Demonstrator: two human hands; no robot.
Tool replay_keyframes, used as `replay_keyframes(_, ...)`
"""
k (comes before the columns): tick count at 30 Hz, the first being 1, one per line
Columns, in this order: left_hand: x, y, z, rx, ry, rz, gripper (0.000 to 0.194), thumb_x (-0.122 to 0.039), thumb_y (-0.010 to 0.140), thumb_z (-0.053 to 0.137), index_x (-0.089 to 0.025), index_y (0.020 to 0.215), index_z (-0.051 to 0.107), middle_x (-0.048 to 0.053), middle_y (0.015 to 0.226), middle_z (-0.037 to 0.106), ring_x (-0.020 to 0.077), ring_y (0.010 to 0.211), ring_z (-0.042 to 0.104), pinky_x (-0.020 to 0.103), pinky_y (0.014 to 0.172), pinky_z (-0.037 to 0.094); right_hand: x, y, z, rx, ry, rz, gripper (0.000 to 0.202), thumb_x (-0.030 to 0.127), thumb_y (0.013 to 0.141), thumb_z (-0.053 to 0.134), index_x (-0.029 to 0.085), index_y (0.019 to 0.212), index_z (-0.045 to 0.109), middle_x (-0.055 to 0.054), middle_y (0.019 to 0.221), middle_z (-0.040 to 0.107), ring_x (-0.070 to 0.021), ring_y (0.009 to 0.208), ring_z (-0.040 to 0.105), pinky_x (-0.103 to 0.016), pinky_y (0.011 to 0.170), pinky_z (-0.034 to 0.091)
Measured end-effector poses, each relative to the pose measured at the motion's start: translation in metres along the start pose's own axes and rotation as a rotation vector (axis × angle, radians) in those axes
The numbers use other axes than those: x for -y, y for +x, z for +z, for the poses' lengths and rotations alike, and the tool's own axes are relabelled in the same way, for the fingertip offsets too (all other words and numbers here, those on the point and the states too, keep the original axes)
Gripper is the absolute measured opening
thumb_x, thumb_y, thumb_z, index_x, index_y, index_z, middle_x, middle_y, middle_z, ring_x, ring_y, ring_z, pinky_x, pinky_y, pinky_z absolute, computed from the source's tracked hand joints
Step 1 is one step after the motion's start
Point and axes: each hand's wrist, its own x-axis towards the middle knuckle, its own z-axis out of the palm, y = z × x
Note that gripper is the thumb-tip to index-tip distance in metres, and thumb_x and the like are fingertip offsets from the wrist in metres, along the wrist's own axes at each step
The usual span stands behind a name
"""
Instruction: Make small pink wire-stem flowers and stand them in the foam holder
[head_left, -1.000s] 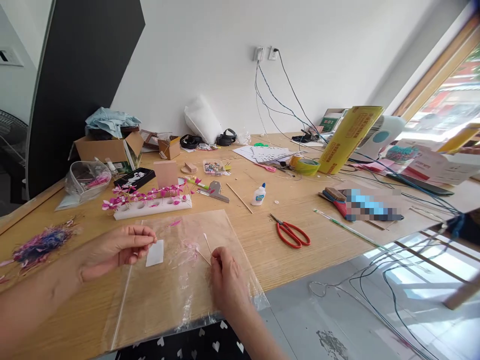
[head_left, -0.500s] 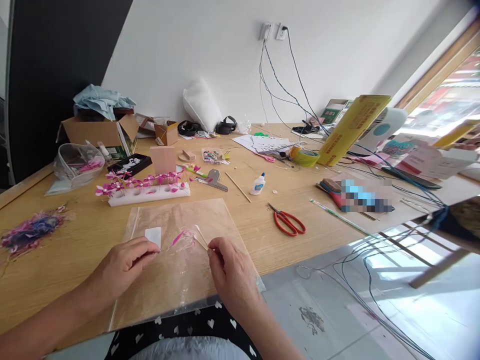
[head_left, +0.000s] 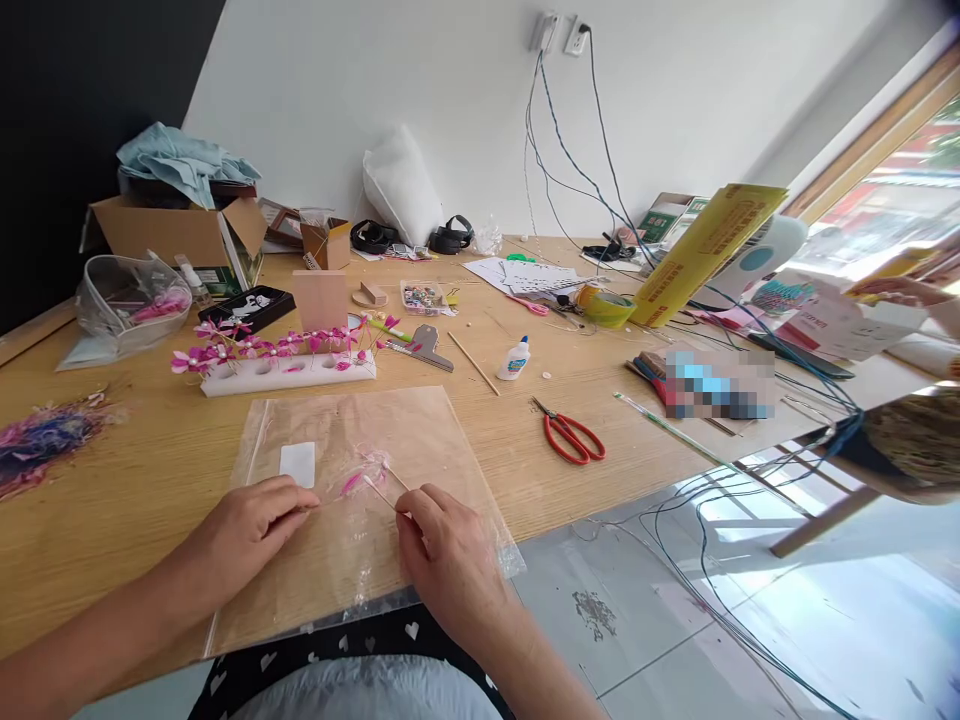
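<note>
My left hand (head_left: 262, 525) rests on a clear plastic bag (head_left: 300, 570), thumb and forefinger pinched on a thin stem, barely visible. From it a pink petal (head_left: 351, 484) points right, lying over the bag. Two thin sticks with white tips, like cotton swabs (head_left: 397, 476), are held in my closed right hand (head_left: 442, 545). One tip meets the petal; the other lies just beyond, by a pale smear on the plastic. A white square (head_left: 298, 465) sits on the bag above my left fingers.
Pink flowers (head_left: 289, 345) stand in a white foam block (head_left: 292, 372) behind the bag. A glue bottle (head_left: 515, 358), a wooden stick (head_left: 472, 362) and red-handled scissors (head_left: 574, 437) lie to the right. A tangle of coloured fibres (head_left: 49, 445) is at far left.
My right hand has lowered and shifted slightly left, bringing one white tip onto the petal and parting the sticks. The left hand keeps its pinch. The camera view has shifted a little.
</note>
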Motion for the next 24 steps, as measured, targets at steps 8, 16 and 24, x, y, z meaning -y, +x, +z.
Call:
replay_keyframes(8, -0.005, -0.002, -0.007, 0.073, -1.096, -0.579, 0.018, -0.026, 0.065, 0.072, -0.016, 0.08, 0.068, -0.003, 0.059, 0.052, 0.0051, 0.05, 0.042, 0.012, 0.042, 0.034, 0.005, 0.004, -0.007, -0.067, 0.112, 0.031, 0.018, 0.012, 0.082, 0.039, 0.018, 0.071, 0.052, 0.001, 0.062, 0.051, -0.0108, 0.053, 0.046, -0.021, 0.05, 0.032)
replay_keyframes(16, -0.012, -0.011, 0.001, 0.032, -1.347, -0.71, 0.024, -0.015, 0.062, 0.075, -0.016, 0.084, 0.066, -0.002, 0.065, 0.052, 0.0037, 0.052, 0.044, 0.01, 0.041, 0.035, 0.009, 0.001, -0.008, -0.07, 0.099, -0.02, 0.019, 0.012, 0.083, 0.038, 0.018, 0.072, 0.052, 0.0, 0.062, 0.05, -0.0112, 0.055, 0.046, -0.021, 0.052, 0.032)
replay_keyframes(24, -0.02, -0.008, 0.007, 0.075, -0.941, -0.526, 0.021, -0.035, 0.073, 0.063, -0.023, 0.089, 0.058, -0.005, 0.059, 0.048, 0.0082, 0.054, 0.039, 0.016, 0.045, 0.031, 0.011, -0.001, -0.006, -0.023, 0.031, -0.03, 0.021, 0.008, 0.08, 0.038, 0.018, 0.066, 0.049, 0.001, 0.06, 0.048, -0.011, 0.052, 0.042, -0.021, 0.05, 0.028)
